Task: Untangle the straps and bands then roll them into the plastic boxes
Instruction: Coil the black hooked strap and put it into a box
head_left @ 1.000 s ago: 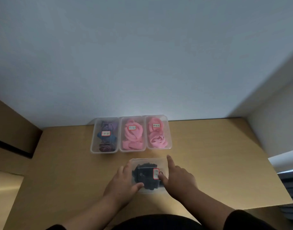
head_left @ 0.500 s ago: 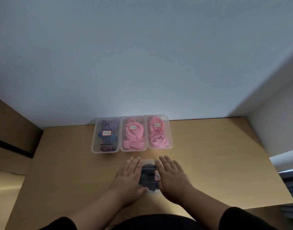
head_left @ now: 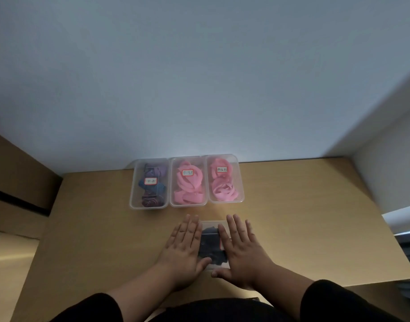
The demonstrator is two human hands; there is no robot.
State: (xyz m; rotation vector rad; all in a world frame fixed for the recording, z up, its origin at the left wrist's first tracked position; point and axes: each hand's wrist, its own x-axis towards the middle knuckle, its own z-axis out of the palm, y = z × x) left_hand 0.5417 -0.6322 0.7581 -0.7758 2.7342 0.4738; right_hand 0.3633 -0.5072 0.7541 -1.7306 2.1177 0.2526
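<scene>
Two bare forearms come in from the bottom edge, both in black sleeves. The left sleeve [head_left: 92, 307] ends partway up the forearm, and the right sleeve [head_left: 334, 300] does too, so it looks like a dark long-sleeve top pushed up a bit. More black fabric fills the bottom middle between the arms. The left hand [head_left: 184, 246] and right hand [head_left: 242, 248] are bare, no gloves.

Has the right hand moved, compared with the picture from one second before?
Yes. The right hand now lies flat on the box of dark bands, all fingers pointing toward the pink boxes; earlier only its forefinger pointed there.
</scene>
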